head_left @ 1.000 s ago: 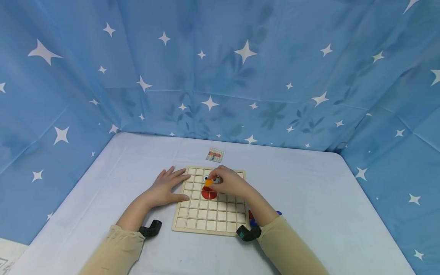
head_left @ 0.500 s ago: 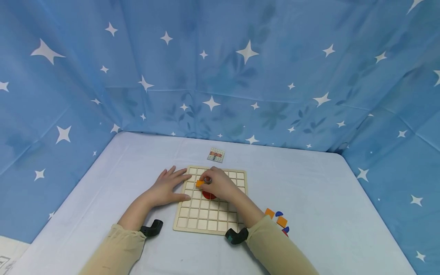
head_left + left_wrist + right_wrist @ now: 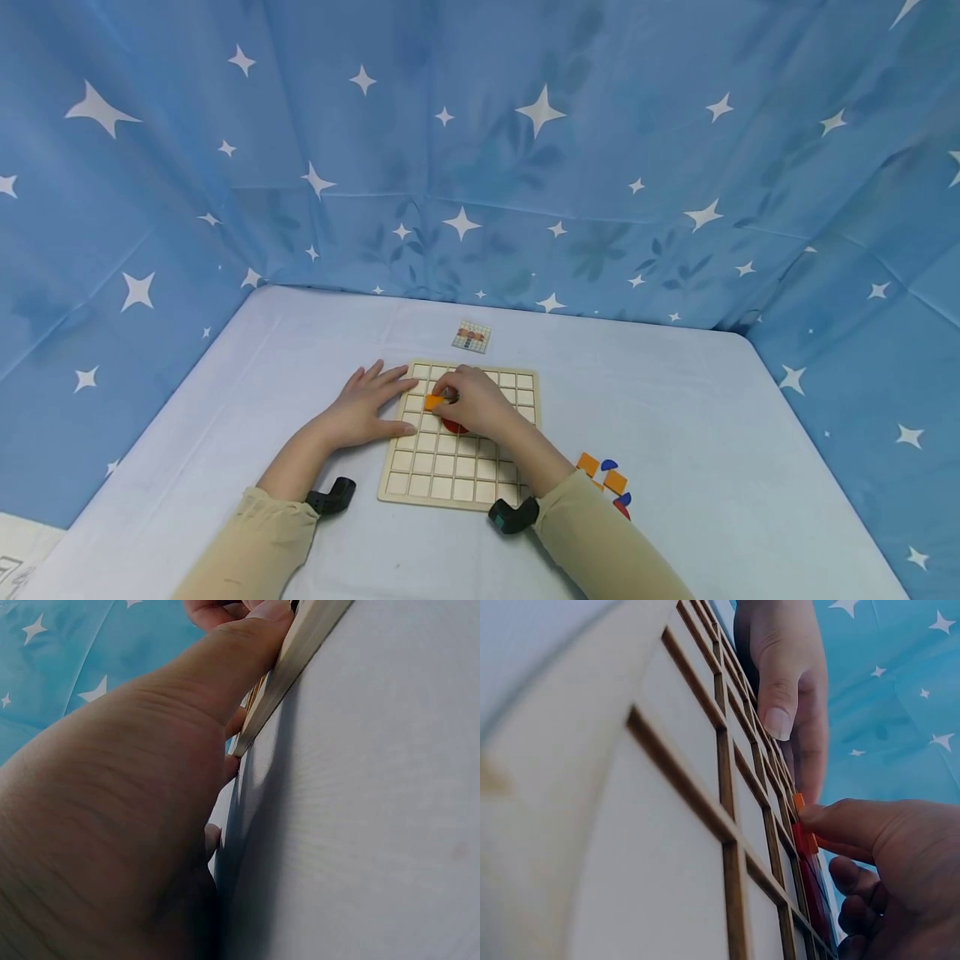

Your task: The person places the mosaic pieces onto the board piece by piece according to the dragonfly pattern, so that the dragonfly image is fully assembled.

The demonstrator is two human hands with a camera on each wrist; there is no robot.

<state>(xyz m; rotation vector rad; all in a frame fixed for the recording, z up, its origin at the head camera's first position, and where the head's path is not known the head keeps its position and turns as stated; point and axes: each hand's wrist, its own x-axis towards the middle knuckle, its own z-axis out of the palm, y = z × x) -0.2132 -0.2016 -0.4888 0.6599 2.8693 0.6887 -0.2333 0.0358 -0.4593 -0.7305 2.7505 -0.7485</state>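
A wooden grid board lies on the white table. My left hand rests with spread, fairly straight fingers on its left edge; in the left wrist view the thumb lies along the board's rim. Between thumb and fingers, my right hand pinches an orange square tile at a cell in the upper left of the grid. Just right of that tile, red pieces sit in the grid, partly covered by my right hand. The right wrist view shows the orange tile low against the grid, beside the red piece.
A small picture card lies beyond the board's far edge. To the right of my right forearm are loose orange tiles, blue half-round pieces and a red piece. A blue star-patterned curtain hangs around the table.
My right hand has moved left with the orange tile, from over the red pieces to the cell beside them. Loose pieces near the right forearm have come into view. The left hand stays put.
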